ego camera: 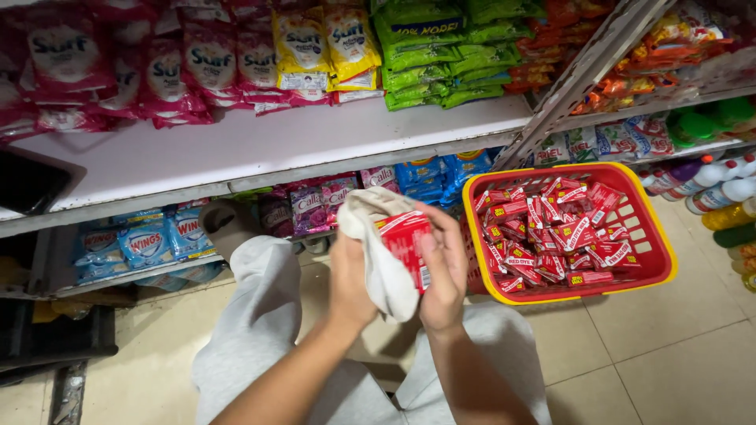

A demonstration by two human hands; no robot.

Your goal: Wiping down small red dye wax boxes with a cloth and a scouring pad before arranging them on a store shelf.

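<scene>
A small red packet (407, 238) sits between my two hands at the centre of the head view. My left hand (352, 275) grips a cream-coloured cloth (383, 260) that wraps over and under the packet. My right hand (442, 267) holds the packet's right side, fingers curled around it. Just to the right stands a red plastic basket (660, 244) with a yellow rim, filled with several similar red packets (551, 236). My knees in light grey trousers (260, 315) show below the hands.
A white shelf (260, 145) runs across the top, carrying pink, yellow and green sachet packs. A lower shelf holds blue and purple packs (169, 236). Bottles (720, 189) stand at the right edge. A dark tray lies at the far left. Pale floor tiles lie below.
</scene>
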